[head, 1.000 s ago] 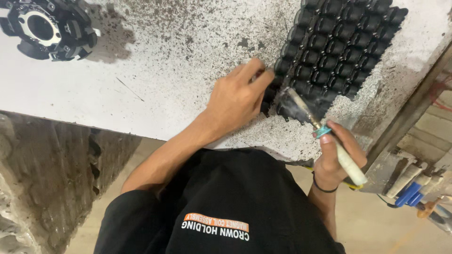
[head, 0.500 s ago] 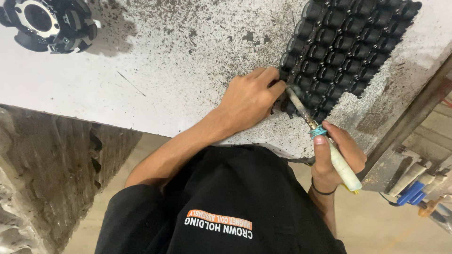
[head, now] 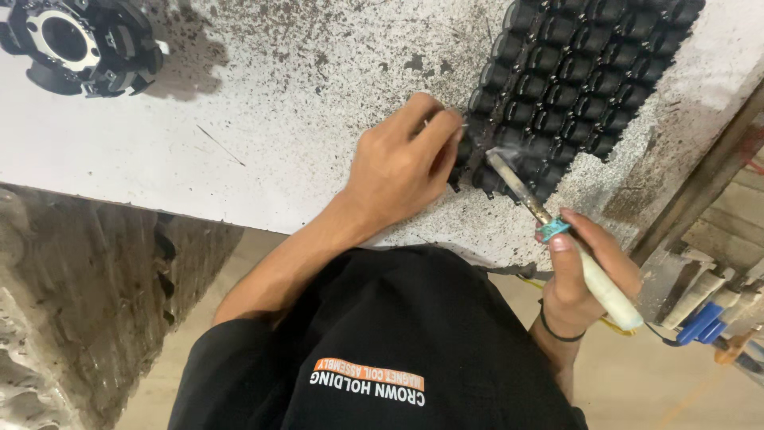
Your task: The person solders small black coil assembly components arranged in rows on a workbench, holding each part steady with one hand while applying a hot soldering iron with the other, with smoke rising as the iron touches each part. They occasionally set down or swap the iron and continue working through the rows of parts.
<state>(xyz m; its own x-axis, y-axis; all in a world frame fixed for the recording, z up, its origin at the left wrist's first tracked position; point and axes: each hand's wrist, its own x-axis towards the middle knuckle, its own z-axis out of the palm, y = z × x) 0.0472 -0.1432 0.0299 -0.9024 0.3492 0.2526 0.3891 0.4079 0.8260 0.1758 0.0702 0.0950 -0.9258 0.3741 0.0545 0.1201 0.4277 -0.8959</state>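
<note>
While the right hand [head: 585,267] grips a white-handled soldering iron [head: 557,231] smoking on the black coil array [head: 581,72], the left hand [head: 402,163] pinches wire; most coils look untouched.

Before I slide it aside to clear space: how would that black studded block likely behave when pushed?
The black studded block looks stiff, a moulded grid lying flat, so probably it slides whole rather than flopping. Low and wide, it seems unlikely to tip or roll. The gritty tabletop may drag against it.
</note>
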